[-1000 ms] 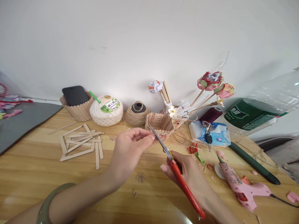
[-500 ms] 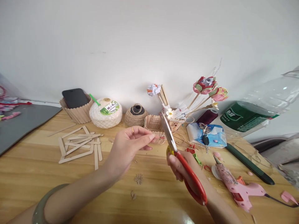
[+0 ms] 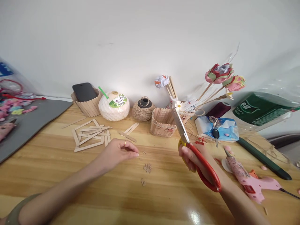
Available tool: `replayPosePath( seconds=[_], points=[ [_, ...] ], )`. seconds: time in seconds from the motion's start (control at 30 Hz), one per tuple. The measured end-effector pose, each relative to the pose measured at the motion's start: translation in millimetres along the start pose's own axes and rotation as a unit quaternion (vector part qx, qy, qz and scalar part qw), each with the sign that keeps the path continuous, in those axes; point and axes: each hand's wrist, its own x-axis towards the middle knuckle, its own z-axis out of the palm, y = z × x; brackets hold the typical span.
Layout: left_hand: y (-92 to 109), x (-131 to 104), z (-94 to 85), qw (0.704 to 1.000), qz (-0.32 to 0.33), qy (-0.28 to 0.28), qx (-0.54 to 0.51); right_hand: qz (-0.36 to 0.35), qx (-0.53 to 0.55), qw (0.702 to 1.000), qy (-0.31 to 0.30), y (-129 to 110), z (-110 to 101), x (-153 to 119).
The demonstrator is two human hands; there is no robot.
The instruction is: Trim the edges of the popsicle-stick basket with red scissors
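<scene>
In the head view my right hand (image 3: 193,156) grips a pair of scissors (image 3: 199,156) with red and yellow handles. Their blades point up and away, in front of the popsicle-stick basket (image 3: 161,125). My left hand (image 3: 122,153) hovers over the table at centre left, thumb and fingertips pinched together. Whatever may be between them is too small to make out. Just right of and below those fingertips lie a small flower-shaped cluster of brown pieces (image 3: 147,168) and a loose curled piece (image 3: 142,182).
Popsicle sticks (image 3: 91,136) lie left of centre. Along the wall stand a phone in a stick holder (image 3: 87,104), a coconut with a straw (image 3: 114,107), a twine ball (image 3: 142,109) and paper flowers (image 3: 219,73). To the right are a pink glue gun (image 3: 250,179) and a large bottle (image 3: 257,107).
My left hand has moved down and away from the scissors, leaving the basket in fuller view. The camera has turned slightly left. The scissors stay in my right hand.
</scene>
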Motion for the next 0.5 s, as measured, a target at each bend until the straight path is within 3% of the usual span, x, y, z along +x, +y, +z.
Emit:
replayPosePath(
  seconds=[0.13,0.37,0.5],
  points=[
    [-17,5,1.1,0.999,0.018,-0.014,0.041,0.045,-0.012,0.999,-0.020,11,2,-7],
    [-24,22,9.3,0.995,0.026,-0.071,0.058,0.008,-0.011,1.000,0.021,23,5,-10],
    [-23,27,8.9,0.995,0.020,-0.091,0.031,0.033,-0.179,0.982,0.045,16,-2,-14]
  ],
)
